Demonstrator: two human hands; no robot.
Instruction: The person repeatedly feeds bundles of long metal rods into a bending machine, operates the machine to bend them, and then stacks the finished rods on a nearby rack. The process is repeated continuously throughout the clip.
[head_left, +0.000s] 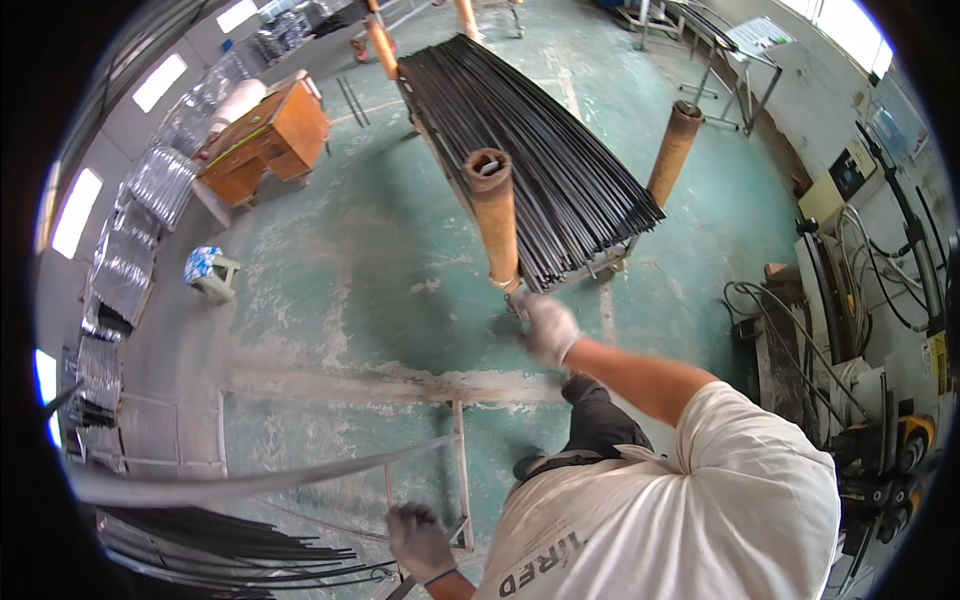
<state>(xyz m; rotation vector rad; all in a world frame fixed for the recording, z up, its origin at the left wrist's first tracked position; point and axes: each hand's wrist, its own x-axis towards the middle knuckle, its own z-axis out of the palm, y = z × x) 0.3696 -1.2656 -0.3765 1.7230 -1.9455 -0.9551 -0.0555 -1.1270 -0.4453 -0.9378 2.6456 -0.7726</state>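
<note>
My right hand (552,330), in a pale work glove, reaches forward with its fingers closed round the near corner of a metal cart (600,268), just below a cardboard tube (496,215) standing over that corner. On the cart lies a wide layer of long black rods (530,150), their near ends uneven. Low in the picture, my left hand (420,542) wears a greyish glove and is beside a thin metal frame (462,470). Its fingers are bent and blurred, so whether they hold anything is unclear.
More black strips (230,540) lie at lower left, with a blurred grey bar (270,482) above them. A wooden desk (268,140) and a small stool (212,278) stand left. Other tubes (675,150) rise from the cart's corners. Hoses (790,310) and machinery line the right wall.
</note>
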